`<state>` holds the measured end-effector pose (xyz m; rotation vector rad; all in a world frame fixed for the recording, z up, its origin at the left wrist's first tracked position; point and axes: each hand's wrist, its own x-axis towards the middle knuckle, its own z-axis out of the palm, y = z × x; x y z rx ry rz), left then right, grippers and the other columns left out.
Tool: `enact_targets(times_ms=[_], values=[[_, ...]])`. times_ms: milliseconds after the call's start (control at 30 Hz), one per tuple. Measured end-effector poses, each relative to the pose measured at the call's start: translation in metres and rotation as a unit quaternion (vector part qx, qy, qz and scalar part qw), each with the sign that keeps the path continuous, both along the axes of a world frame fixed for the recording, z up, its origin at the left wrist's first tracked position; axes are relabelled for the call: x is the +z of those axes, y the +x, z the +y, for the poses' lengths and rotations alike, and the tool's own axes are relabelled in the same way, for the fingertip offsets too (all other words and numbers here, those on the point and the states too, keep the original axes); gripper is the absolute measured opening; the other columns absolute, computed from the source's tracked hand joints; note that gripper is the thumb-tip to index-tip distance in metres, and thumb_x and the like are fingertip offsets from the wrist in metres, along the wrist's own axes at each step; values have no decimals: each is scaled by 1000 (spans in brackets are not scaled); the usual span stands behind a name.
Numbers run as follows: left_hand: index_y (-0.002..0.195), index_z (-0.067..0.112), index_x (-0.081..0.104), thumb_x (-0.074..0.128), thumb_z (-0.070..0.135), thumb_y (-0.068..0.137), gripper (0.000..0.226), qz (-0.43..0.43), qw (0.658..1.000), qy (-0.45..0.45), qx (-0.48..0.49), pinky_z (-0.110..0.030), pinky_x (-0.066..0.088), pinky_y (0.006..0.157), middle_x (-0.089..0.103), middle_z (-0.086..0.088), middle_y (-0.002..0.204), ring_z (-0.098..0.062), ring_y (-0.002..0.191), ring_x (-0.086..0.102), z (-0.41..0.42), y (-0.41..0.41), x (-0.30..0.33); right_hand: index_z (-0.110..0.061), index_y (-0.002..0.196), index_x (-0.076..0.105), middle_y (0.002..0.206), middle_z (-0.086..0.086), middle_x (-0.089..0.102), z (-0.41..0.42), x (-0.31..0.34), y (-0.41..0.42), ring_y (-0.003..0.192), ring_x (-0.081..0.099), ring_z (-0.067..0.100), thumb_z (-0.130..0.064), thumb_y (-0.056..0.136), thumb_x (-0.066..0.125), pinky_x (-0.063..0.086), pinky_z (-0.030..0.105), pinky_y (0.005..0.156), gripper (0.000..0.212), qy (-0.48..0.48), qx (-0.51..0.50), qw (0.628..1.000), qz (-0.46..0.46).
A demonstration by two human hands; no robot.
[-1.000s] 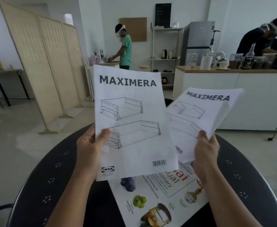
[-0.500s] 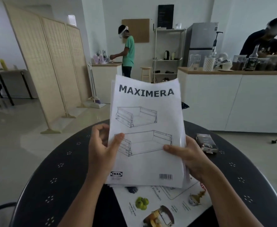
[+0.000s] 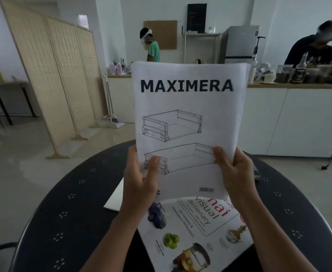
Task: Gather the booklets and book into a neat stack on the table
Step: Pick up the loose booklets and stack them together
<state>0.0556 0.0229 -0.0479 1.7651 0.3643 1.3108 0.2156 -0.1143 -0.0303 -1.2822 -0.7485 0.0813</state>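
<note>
I hold a bundle of white MAXIMERA booklets (image 3: 188,118) upright above the round dark table (image 3: 66,209). My left hand (image 3: 139,183) grips the bundle's lower left edge, thumb on the front. Its lower right edge is held by my right hand (image 3: 234,173). Flat on the table under the bundle lies a visual dictionary book (image 3: 198,232) with a white cover showing fruit and a toy car. The corner of another white sheet or booklet (image 3: 115,199) lies on the table behind my left hand.
A small dark object (image 3: 257,173) lies on the table behind my right hand, mostly hidden. Beyond stand a folding screen (image 3: 49,75), a white counter (image 3: 291,118) with jars and bottles, and people at the back and the right.
The two separately held booklets have been brought together into one bundle, now gripped by both hands and raised upright closer to my face.
</note>
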Motion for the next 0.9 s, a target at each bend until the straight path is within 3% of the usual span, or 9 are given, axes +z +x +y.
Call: enact_targets(times_ms=[133,200,333,433,533,633,767,900], values=[[118,43,50,57,31,100,23,35,999,-33,-21,-24,58,86,70,19,113,-4,106,69,3,4,-6,-19,90,63,71,-4,74,5,-6,-3,60,73,7,-25,95,60,58,21,49,8,4,11,999,36],[119,35,52,57,27,101,20,37,998,-43,-11,-27,59,84,71,11,110,-1,100,70,5,5,-9,-18,90,63,70,-5,75,6,-8,-6,60,73,7,-24,95,60,58,20,50,8,7,18,999,46],[118,27,50,55,12,101,23,2,1000,-7,2,-12,56,72,69,12,104,6,94,69,4,2,1,-21,91,63,72,-9,75,7,-4,-6,66,74,9,-24,97,58,60,25,54,8,23,30,998,42],[116,41,48,55,19,102,27,46,998,-30,-16,-20,59,80,70,25,105,7,97,68,6,3,-7,-20,92,62,73,-9,77,6,-9,-7,66,75,12,-25,97,57,61,25,53,9,-3,37,998,55],[114,26,51,55,16,102,16,30,999,-11,13,-18,59,72,69,12,99,5,90,69,5,3,-7,-21,93,61,74,-11,77,6,-8,-9,65,75,9,-26,97,56,61,26,53,9,-15,32,998,52],[119,23,48,54,14,102,19,18,1000,-3,4,-11,54,73,67,12,105,8,93,68,3,3,-2,-22,92,62,74,-11,75,5,-4,-6,65,73,8,-23,99,55,62,27,55,10,-6,30,999,36],[121,15,52,53,22,104,19,97,995,-34,9,-11,50,73,69,11,106,4,94,67,12,6,-14,-24,98,61,81,0,73,5,-11,-8,60,74,6,-26,101,53,58,20,47,9,-73,15,996,38],[115,17,57,57,24,102,15,137,990,-10,27,-15,56,75,71,11,104,-1,93,68,22,6,-14,-31,99,58,80,-1,71,7,-11,-2,55,71,2,-29,102,51,53,15,41,8,-128,-8,991,32]])
